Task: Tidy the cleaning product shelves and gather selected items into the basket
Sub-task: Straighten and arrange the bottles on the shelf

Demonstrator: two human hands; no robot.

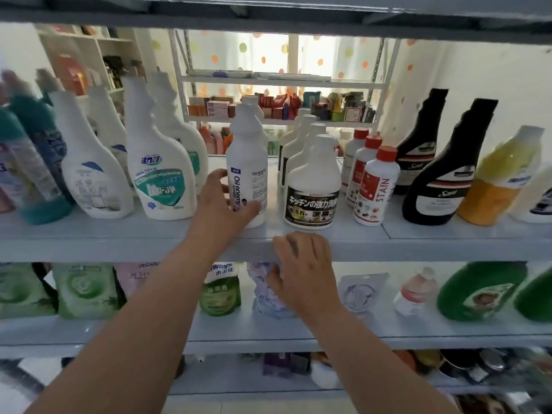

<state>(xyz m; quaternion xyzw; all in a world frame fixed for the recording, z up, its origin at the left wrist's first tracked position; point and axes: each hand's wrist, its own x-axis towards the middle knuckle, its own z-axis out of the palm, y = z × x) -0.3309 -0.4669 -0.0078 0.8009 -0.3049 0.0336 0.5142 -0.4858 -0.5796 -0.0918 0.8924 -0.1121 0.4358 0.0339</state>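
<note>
The shelf [418, 234] holds three red-capped bottles [377, 189], two black bottles [442, 180] and four black-labelled white bottles [312, 186].

Oil enemy bottle [247, 171] left of kitchen bottle [312, 186], STAIN bottle [377, 186] right — pouches [86, 289] on lower shelf [418, 336]

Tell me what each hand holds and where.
The left hand grips the white Oil enemy bottle around its lower body. The right hand holds nothing; it rests on the shelf edge.
</note>
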